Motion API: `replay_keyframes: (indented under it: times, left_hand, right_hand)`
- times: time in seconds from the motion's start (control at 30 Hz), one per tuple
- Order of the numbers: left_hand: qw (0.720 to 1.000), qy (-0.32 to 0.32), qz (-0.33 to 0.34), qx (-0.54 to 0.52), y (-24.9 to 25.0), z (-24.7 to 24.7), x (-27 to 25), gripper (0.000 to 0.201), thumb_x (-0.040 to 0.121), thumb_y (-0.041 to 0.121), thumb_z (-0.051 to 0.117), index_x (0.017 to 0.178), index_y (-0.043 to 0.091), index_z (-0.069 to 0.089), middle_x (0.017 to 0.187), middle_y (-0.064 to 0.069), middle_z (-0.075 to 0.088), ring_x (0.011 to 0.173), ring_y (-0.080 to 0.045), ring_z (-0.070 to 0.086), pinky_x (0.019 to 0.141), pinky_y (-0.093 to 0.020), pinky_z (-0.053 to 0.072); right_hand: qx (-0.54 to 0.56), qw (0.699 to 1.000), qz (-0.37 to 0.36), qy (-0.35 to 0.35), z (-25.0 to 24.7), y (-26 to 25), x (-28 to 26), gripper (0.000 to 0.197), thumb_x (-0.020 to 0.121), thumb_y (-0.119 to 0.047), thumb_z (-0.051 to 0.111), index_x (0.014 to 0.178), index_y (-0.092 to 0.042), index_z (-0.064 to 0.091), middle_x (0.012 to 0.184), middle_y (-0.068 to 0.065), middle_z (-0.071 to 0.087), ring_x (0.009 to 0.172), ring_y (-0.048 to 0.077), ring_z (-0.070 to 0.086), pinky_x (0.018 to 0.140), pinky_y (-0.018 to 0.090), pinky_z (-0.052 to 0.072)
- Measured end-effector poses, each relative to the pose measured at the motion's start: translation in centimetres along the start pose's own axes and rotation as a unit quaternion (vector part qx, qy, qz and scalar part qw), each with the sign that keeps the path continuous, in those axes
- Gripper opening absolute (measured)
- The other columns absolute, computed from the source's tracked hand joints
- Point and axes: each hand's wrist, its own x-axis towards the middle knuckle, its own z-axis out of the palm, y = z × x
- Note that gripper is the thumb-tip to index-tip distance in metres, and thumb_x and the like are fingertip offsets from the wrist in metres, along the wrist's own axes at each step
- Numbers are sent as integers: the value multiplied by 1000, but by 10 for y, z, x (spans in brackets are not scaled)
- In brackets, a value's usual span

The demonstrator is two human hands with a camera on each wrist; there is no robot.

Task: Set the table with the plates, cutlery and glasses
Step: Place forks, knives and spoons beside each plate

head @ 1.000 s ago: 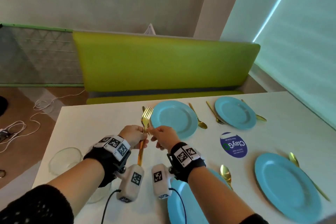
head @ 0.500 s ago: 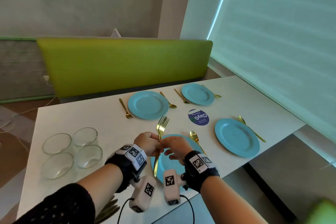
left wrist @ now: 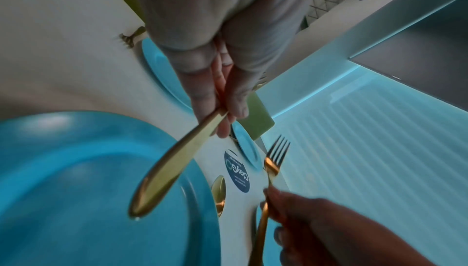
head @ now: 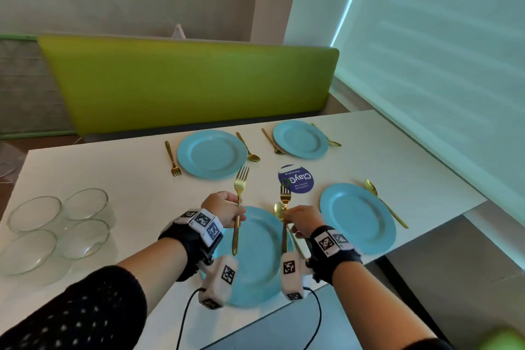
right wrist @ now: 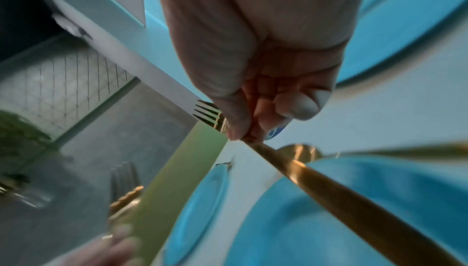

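Note:
My left hand (head: 224, 209) grips a gold fork (head: 239, 207) by its handle, tines up, over the left side of the near blue plate (head: 255, 258). My right hand (head: 302, 220) pinches a second gold fork (head: 285, 216), tines up, over that plate's right rim. A gold spoon (head: 279, 212) lies on the table just right of this plate. In the left wrist view the left fork's handle (left wrist: 174, 162) crosses the plate and the right fork (left wrist: 272, 168) shows beside it. In the right wrist view my fingers (right wrist: 258, 114) pinch the fork handle (right wrist: 341, 196).
Three more blue plates (head: 211, 153) (head: 300, 139) (head: 357, 216) lie on the white table with gold cutlery beside them. Several glass bowls (head: 56, 231) stand at the left. A round blue sticker (head: 296, 179) marks the table's middle. A green bench (head: 187, 82) runs behind.
A second ago both hands held the forks together. They have parted, each hand now carrying one fork, left and right over the near plate.

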Motion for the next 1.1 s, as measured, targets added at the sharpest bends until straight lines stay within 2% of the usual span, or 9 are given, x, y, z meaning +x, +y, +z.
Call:
replay_keyframes:
  times: [0.1,0.17,0.23,0.3,0.43,0.6,0.7,0.87,1.1]
  left_hand:
    - [1000,11,-6,-11,3,15,12,22,83,-8,61,76,11,52,80,-10,59,61,-18,61,47,-20,54]
    - [1000,23,-10,-14,2,25,21,22,83,-7,61,75,12,52,80,-10,60,61,-18,60,57,-24,55]
    - [999,35,-16,-15,0,33,28,22,83,-6,61,75,12,52,76,-9,60,61,-17,60,63,-27,55]
    - [999,41,-19,-15,-1,40,32,21,84,-6,61,76,12,52,73,-7,59,60,-15,59,56,-23,55]
    - [999,48,-18,-7,-3,49,36,15,85,-5,60,87,8,55,77,-8,60,62,-15,59,48,-18,53]
    - [998,62,-22,-9,-7,55,40,18,83,-5,62,79,11,56,94,-14,63,67,-17,61,68,-30,56]
    - [998,65,-24,-11,-7,57,42,20,83,-5,62,77,12,55,94,-13,62,67,-18,61,64,-28,56]
    - [997,65,-26,-13,-7,61,45,20,83,-5,62,77,13,55,84,-8,62,65,-16,62,67,-29,56]
    - [997,57,-37,-23,-5,63,46,18,83,-6,61,80,10,55,82,-9,61,67,-18,61,72,-32,56]
  right_hand:
    - [-152,988,9,18,-28,21,31,23,88,-17,54,65,-15,59,92,11,68,71,21,57,70,30,52]
    - [-230,973,21,21,-41,33,48,22,89,-20,52,87,-7,69,107,13,70,86,24,59,89,35,53]
    - [-283,958,26,32,-49,44,58,30,90,-23,52,108,-5,68,115,13,67,100,26,62,94,34,51]
    - [-318,947,28,39,-54,52,67,31,92,-23,52,112,-5,67,116,11,66,109,26,61,91,30,48]
    - [-351,936,24,31,-52,62,79,29,90,-25,54,108,-6,68,113,9,67,107,24,62,80,27,47]
    - [-354,935,5,31,-44,70,87,29,92,-19,49,112,-6,66,116,10,66,110,26,62,94,31,51]
    - [-333,942,21,44,-41,76,91,26,90,-16,51,109,-6,67,112,12,68,106,29,63,89,33,54]
    - [-285,952,34,102,-41,80,95,26,84,-22,58,107,-9,64,109,12,66,100,31,63,81,33,52]
    - [-250,958,51,128,-46,80,100,44,79,-33,70,110,-4,57,111,16,64,102,33,62,78,34,51]
